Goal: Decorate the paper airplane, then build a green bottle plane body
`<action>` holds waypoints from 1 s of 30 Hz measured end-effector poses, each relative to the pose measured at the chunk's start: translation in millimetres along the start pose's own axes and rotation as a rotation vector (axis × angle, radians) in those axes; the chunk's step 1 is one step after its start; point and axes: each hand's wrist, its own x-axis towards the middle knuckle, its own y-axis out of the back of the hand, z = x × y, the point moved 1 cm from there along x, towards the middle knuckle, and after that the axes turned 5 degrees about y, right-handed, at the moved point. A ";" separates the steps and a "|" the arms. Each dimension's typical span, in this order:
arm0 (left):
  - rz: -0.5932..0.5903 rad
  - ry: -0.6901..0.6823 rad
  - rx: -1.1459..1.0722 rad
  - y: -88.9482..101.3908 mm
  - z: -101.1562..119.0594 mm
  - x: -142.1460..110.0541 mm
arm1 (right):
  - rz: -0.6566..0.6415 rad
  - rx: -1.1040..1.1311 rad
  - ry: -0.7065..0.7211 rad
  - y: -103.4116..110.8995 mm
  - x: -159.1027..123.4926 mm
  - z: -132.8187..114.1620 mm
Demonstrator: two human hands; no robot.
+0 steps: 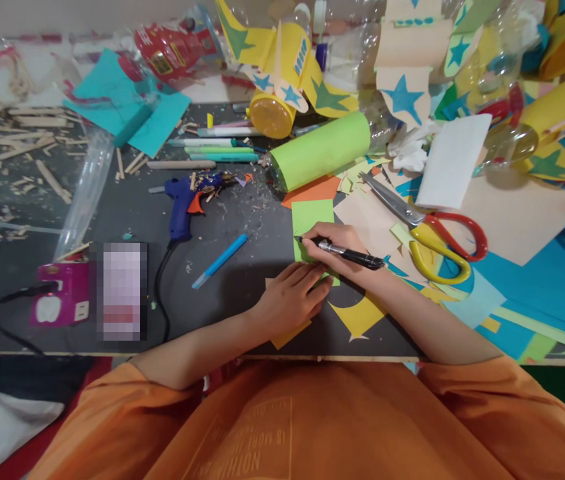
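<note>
My right hand (335, 241) is closed around a black pen (352, 255), its tip at the left part of a light green paper piece (312, 215). Flat on the lower part of that paper lies my left hand (292, 297), fingers stretched out and holding nothing. Under and beside it show yellow paper scraps (359, 317). Just beyond the green paper rests a bottle wrapped in green paper (322, 152), over an orange paper piece (312, 192). Scissors with red and yellow handles (425, 223) lie to the right of my right hand.
A blue glue gun (179, 207) and a blue marker (221, 261) lie left of my hands. Farther left are a purple box (62, 293) with a cord and a blurred-out phone (118, 291). Wood sticks (37, 127), markers, decorated bottles (282, 73) and coloured paper crowd the back and right.
</note>
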 end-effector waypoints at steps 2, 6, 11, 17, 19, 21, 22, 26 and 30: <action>-0.007 -0.002 -0.010 -0.5 0.0 -0.4 | 0.060 -0.014 -0.016 1.5 -0.2 -0.4; 0.005 0.000 0.001 -1.1 0.2 -0.9 | 0.082 -0.009 -0.002 0.9 -0.1 -0.3; 0.005 -0.004 0.025 -0.5 0.0 -1.3 | 0.085 -0.044 0.020 -1.9 1.4 -0.4; 0.005 -0.002 0.038 0.5 0.2 -0.2 | 0.168 -0.023 0.009 0.7 2.7 -1.4; 0.009 0.003 0.033 0.6 0.5 0.5 | 0.118 -0.045 0.040 1.1 3.0 -2.2; 0.015 0.005 0.027 0.8 0.7 1.1 | 0.091 -0.073 0.048 1.7 3.0 -2.8; 0.018 0.005 0.024 1.0 0.6 1.3 | 0.088 -0.079 0.046 1.9 2.9 -3.0; 0.007 0.002 0.010 1.4 -0.4 1.1 | 0.167 -0.095 0.018 2.0 1.6 -1.3; -0.024 0.004 0.011 0.1 -1.3 -0.3 | 0.209 -0.092 0.062 0.0 0.7 2.5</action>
